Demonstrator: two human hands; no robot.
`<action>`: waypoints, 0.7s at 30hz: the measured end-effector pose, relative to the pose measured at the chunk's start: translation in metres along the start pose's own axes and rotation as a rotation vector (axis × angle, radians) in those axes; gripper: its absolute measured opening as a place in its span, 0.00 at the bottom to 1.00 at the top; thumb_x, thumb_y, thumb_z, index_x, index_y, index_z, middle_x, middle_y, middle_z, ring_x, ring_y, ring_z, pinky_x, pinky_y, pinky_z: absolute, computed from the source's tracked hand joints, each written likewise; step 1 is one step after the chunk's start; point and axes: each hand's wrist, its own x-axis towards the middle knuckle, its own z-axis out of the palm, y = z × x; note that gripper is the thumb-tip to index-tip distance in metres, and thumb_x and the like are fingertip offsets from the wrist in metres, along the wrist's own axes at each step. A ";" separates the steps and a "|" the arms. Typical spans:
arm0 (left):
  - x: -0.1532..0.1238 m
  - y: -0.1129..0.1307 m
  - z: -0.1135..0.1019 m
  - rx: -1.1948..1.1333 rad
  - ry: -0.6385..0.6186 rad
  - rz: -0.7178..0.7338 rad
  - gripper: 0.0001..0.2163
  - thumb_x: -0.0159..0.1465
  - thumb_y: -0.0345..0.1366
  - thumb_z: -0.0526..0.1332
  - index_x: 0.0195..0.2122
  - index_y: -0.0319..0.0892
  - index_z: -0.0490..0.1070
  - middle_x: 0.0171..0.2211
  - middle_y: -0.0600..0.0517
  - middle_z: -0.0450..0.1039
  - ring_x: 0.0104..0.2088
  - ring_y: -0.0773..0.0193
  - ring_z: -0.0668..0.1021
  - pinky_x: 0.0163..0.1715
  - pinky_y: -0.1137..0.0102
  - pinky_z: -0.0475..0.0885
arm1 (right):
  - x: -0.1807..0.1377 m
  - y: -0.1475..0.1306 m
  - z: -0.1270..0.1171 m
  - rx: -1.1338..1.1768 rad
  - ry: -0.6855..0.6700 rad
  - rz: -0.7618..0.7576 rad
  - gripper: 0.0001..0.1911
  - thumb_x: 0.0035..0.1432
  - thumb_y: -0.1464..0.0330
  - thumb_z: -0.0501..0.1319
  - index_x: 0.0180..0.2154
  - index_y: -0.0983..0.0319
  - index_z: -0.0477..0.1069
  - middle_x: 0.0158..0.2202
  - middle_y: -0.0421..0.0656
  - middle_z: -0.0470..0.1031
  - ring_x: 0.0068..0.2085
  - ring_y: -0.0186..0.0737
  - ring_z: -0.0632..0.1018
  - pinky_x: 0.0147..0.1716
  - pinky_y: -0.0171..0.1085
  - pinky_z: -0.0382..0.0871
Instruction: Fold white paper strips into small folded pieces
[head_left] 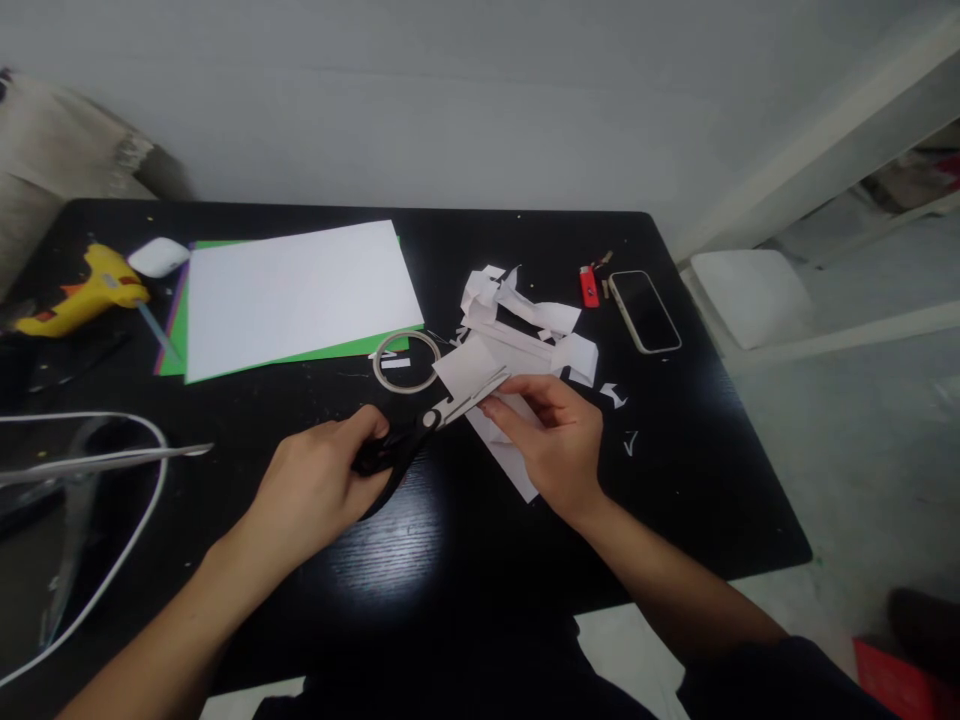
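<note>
My left hand (322, 475) is closed round the black handles of a pair of scissors (431, 420). The blades point up and to the right, along the lower edge of a piece of white paper (471, 366). Beside the blade tips, my right hand (555, 435) pinches the paper between thumb and fingers. Whether the blades are fully together is hard to make out. Under and behind the right hand lie cut and folded white paper scraps (525, 325), partly hidden by it.
White sheets (300, 290) lie on green paper (352, 348) at the left. Nearby are a yellow glue gun (101, 290), a ring of tape (381, 375), a red lighter (589, 287) and a phone (645, 312). A white cable (161, 480) loops over the black table (675, 480).
</note>
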 end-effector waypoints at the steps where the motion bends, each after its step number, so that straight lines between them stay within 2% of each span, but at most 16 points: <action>1: 0.000 0.000 0.000 0.005 0.000 0.002 0.07 0.64 0.43 0.60 0.37 0.46 0.69 0.27 0.54 0.76 0.25 0.59 0.78 0.28 0.68 0.66 | 0.000 0.000 0.000 -0.005 0.003 -0.008 0.09 0.51 0.68 0.78 0.35 0.56 0.83 0.35 0.39 0.86 0.38 0.44 0.86 0.42 0.45 0.86; 10: 0.002 0.001 0.001 0.012 0.007 0.014 0.07 0.63 0.43 0.60 0.37 0.46 0.68 0.25 0.54 0.75 0.22 0.60 0.77 0.27 0.69 0.64 | -0.001 0.001 0.000 -0.011 0.000 -0.004 0.09 0.51 0.68 0.78 0.35 0.56 0.83 0.35 0.39 0.86 0.38 0.44 0.86 0.41 0.45 0.86; 15: 0.002 0.003 0.000 -0.012 0.006 -0.005 0.08 0.63 0.43 0.60 0.33 0.46 0.67 0.23 0.56 0.73 0.20 0.63 0.73 0.26 0.69 0.62 | -0.001 0.001 0.000 -0.009 -0.003 -0.021 0.08 0.52 0.68 0.78 0.35 0.55 0.83 0.35 0.38 0.86 0.39 0.44 0.86 0.45 0.46 0.86; 19: 0.001 0.003 0.000 -0.141 0.045 -0.058 0.11 0.63 0.45 0.63 0.30 0.45 0.65 0.22 0.58 0.69 0.20 0.66 0.70 0.25 0.70 0.62 | -0.001 0.000 0.000 -0.041 0.009 -0.039 0.08 0.52 0.68 0.78 0.34 0.55 0.82 0.35 0.39 0.86 0.39 0.43 0.86 0.41 0.43 0.85; 21: 0.001 0.001 -0.002 -0.237 0.085 -0.104 0.15 0.63 0.48 0.65 0.29 0.45 0.64 0.23 0.58 0.70 0.22 0.66 0.71 0.25 0.71 0.64 | 0.000 -0.002 0.000 -0.020 -0.012 -0.008 0.09 0.51 0.67 0.78 0.33 0.56 0.81 0.34 0.39 0.85 0.37 0.42 0.86 0.38 0.40 0.84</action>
